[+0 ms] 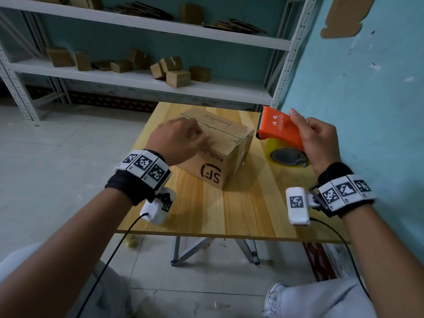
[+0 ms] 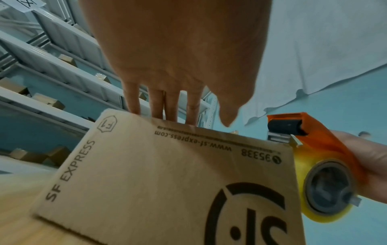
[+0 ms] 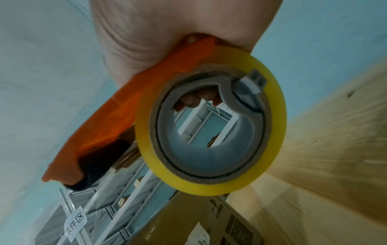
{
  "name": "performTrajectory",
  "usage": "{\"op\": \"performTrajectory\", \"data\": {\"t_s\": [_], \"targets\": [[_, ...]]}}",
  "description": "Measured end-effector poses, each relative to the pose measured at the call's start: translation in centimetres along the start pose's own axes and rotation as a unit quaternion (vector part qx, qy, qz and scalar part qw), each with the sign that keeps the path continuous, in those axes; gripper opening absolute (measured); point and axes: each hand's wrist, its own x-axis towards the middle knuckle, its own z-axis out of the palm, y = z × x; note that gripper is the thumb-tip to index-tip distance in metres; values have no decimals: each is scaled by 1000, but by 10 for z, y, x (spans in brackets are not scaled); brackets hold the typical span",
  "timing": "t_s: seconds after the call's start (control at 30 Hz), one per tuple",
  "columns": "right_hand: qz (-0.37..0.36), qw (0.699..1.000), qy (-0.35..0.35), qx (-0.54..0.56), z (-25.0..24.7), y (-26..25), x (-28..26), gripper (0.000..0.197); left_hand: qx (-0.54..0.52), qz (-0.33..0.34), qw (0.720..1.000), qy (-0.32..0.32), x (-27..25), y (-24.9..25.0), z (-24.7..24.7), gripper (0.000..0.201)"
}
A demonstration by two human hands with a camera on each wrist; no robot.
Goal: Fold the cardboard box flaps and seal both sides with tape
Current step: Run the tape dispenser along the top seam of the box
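Note:
A brown SF Express cardboard box (image 1: 220,143) (image 2: 167,174) (image 3: 188,220) stands on the wooden table (image 1: 252,214), its top flaps folded down. My left hand (image 1: 181,138) (image 2: 167,102) lies on the box top with straight fingers (image 2: 155,106) pressing the flaps near the front edge. To the right of the box, my right hand (image 1: 321,138) (image 3: 159,33) grips an orange tape dispenser (image 1: 280,128) (image 2: 318,132) (image 3: 100,116) holding a yellow tape roll (image 1: 286,154) (image 2: 322,187) (image 3: 211,126). The dispenser is lifted off the table, blade end pointing up and away.
A grey metal shelf rack (image 1: 146,81) behind the table carries several small cardboard boxes (image 1: 176,72). A turquoise wall (image 1: 367,88) runs along the table's right side. Tiled floor (image 1: 57,145) lies to the left. Bare tabletop shows in front of the box.

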Motion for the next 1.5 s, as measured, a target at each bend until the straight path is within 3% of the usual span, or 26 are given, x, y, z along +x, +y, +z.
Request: {"op": "performTrajectory", "data": {"t_s": [0.13, 0.33, 0.43, 0.6, 0.77, 0.9, 1.2, 1.3, 1.4, 1.5], "targets": [[-26, 999, -13, 22, 3, -4, -1, 58, 9, 6, 999, -38, -2, 7, 7, 62], [-41, 998, -36, 31, 2, -5, 0, 50, 10, 16, 994, -111, -1, 6, 9, 60], [-55, 997, -44, 27, 2, -8, -2, 47, 15, 40, 991, -128, 1, 3, 10, 71], [-60, 995, -70, 24, 1, -14, -5, 43, -37, 32, 992, -113, -1, 11, 0, 62], [-71, 991, -115, 20, 1, -21, -10, 39, -55, 33, 990, -123, -2, 7, -6, 39], [-95, 985, -140, 24, 2, -30, -12, 52, -109, 46, 980, -162, 0, 4, -13, 35], [-102, 984, -144, -6, 6, -40, -15, 40, -168, 67, 961, -207, 7, 2, -10, 35], [-114, 983, -141, -12, 6, -44, -12, 45, -202, 53, 957, -200, 6, 7, -11, 35], [-135, 981, -135, -32, 8, -46, -11, 51, -291, 26, 944, -155, 4, 11, -13, 25], [-146, 979, -130, -51, 12, -47, -12, 52, -352, 13, 930, -102, 4, 18, -18, 29]]}}
